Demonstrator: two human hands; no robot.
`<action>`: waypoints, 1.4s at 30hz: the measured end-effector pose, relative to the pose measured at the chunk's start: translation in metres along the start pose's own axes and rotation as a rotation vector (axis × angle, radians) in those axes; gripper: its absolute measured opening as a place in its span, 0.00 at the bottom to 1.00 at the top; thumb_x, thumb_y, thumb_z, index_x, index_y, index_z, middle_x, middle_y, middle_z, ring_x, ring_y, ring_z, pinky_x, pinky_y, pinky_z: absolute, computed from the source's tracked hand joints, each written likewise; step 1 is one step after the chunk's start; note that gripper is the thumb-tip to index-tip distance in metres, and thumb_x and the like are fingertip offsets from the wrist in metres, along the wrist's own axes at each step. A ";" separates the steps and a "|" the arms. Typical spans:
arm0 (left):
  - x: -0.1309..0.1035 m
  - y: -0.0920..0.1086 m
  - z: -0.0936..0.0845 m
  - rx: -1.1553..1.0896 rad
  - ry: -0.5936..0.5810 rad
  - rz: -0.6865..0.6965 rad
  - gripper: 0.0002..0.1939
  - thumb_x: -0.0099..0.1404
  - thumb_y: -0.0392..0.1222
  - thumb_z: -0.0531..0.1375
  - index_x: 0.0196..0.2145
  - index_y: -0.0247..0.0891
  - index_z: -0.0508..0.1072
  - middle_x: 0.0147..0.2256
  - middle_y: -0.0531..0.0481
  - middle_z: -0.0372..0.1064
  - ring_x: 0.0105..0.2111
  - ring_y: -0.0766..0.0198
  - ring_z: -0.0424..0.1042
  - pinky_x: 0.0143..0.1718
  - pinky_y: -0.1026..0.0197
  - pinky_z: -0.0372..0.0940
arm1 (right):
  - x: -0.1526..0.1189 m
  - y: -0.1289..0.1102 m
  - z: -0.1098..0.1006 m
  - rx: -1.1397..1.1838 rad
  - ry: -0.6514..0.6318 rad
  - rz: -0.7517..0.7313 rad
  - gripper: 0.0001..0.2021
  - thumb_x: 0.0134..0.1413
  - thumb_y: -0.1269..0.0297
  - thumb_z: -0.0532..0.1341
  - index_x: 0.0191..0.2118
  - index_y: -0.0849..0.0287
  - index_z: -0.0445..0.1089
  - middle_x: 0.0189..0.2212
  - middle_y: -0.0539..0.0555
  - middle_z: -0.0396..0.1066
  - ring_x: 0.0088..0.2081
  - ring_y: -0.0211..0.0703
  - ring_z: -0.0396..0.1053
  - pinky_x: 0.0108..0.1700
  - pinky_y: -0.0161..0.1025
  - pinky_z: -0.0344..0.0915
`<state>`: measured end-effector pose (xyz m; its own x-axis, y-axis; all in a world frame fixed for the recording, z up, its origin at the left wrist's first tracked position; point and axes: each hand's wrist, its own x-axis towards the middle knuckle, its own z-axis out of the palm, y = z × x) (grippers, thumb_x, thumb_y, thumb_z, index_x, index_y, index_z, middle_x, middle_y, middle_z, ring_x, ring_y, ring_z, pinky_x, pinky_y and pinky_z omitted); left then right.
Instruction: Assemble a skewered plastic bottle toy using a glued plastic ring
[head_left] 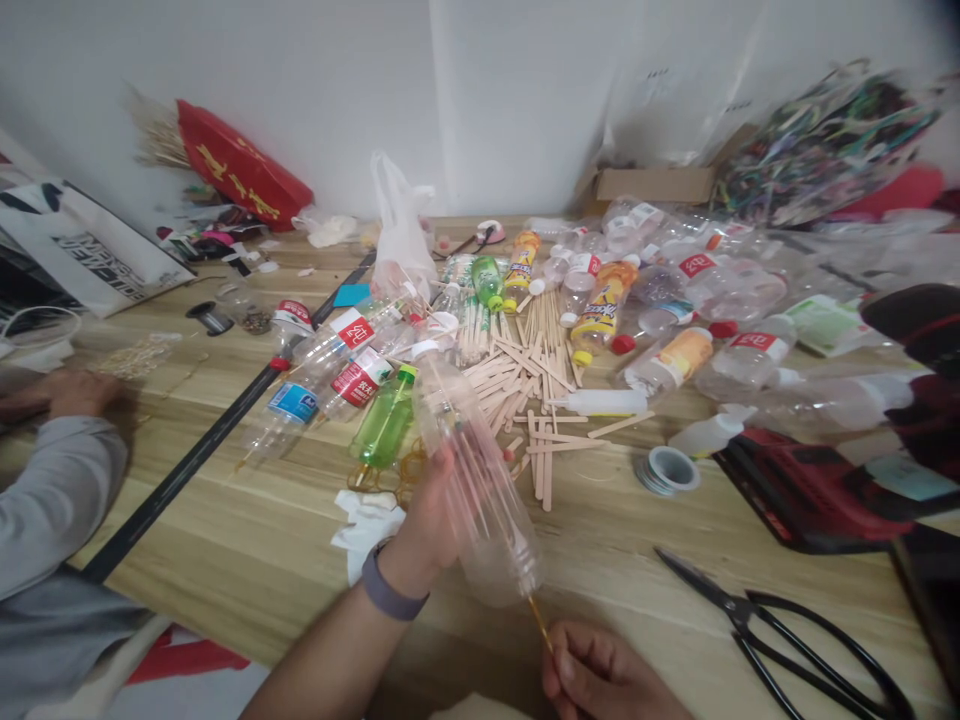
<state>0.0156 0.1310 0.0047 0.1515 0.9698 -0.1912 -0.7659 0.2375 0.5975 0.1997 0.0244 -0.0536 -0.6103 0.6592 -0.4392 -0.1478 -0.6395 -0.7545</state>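
My left hand [435,505], with a grey band on its wrist, is wrapped round a clear plastic bottle [484,500]. The bottle is tilted, its white-capped neck pointing away from me and its base towards me. From the base comes a thin golden-brown cord or stick [539,622]; the frame does not show which. My right hand [592,672] pinches its near end between thumb and fingers. Just beyond my left hand lie a green bottle [384,420] and a white crumpled tissue [367,525].
Wooden craft sticks [517,380] lie piled in the middle, with many plastic bottles [697,275] behind. Large black scissors [739,610], a wire spool [667,470] and a red-black power tool [810,500] are at right. A co-worker's sleeved arm [67,490] rests at left, past a dark strip [195,450].
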 end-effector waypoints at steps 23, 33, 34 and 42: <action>0.001 0.001 0.001 -0.094 -0.220 -0.213 0.22 0.54 0.56 0.69 0.42 0.41 0.74 0.38 0.48 0.78 0.33 0.58 0.78 0.36 0.57 0.71 | 0.015 0.020 -0.005 -0.008 -0.029 -0.066 0.30 0.40 0.36 0.68 0.23 0.57 0.57 0.15 0.41 0.56 0.16 0.26 0.45 0.20 0.33 0.39; 0.007 0.014 -0.005 -0.054 -0.353 -0.451 0.22 0.58 0.57 0.65 0.43 0.39 0.75 0.38 0.46 0.79 0.35 0.57 0.79 0.38 0.58 0.70 | 0.005 -0.078 0.013 -0.280 0.402 -0.247 0.29 0.41 0.32 0.65 0.27 0.57 0.65 0.20 0.43 0.53 0.23 0.34 0.48 0.25 0.36 0.44; 0.008 0.016 -0.005 -0.033 -0.389 -0.490 0.22 0.60 0.57 0.64 0.44 0.38 0.75 0.38 0.46 0.79 0.36 0.57 0.79 0.38 0.58 0.70 | 0.007 -0.092 0.014 -0.304 0.475 -0.294 0.28 0.43 0.33 0.64 0.29 0.57 0.67 0.19 0.43 0.53 0.23 0.35 0.48 0.25 0.36 0.44; 0.010 0.022 -0.013 0.061 -0.491 -0.629 0.26 0.59 0.59 0.64 0.47 0.35 0.75 0.36 0.47 0.79 0.32 0.56 0.79 0.32 0.59 0.69 | 0.034 -0.122 0.031 -0.098 0.332 -0.419 0.20 0.40 0.46 0.72 0.20 0.57 0.68 0.16 0.45 0.61 0.22 0.34 0.49 0.27 0.37 0.46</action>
<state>-0.0077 0.1452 0.0058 0.8125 0.5633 -0.1504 -0.4119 0.7371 0.5357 0.1733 0.1126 0.0384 -0.2338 0.9494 -0.2098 -0.2424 -0.2658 -0.9331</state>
